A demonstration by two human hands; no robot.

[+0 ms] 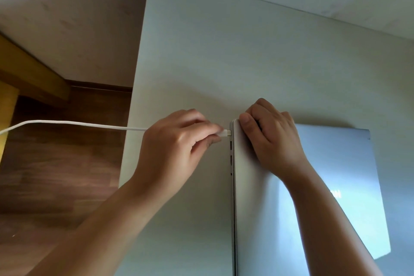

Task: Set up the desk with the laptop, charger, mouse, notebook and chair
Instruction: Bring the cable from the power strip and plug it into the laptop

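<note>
Pinching the white charger plug (pixel 224 133) in my left hand (pixel 177 143), I hold it right by the closed laptop (pixel 324 186) on the table (pixel 201 51). My right hand (pixel 268 139) curls over its top corner.

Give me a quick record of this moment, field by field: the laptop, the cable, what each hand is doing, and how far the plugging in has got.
laptop: closed, flat on the white desk
charger cable: white, runs off the desk's left edge
left hand: pinches the cable's plug at the laptop's left edge
right hand: grips the laptop's far left corner
plugging in: plug tip at the port, not seated
</note>
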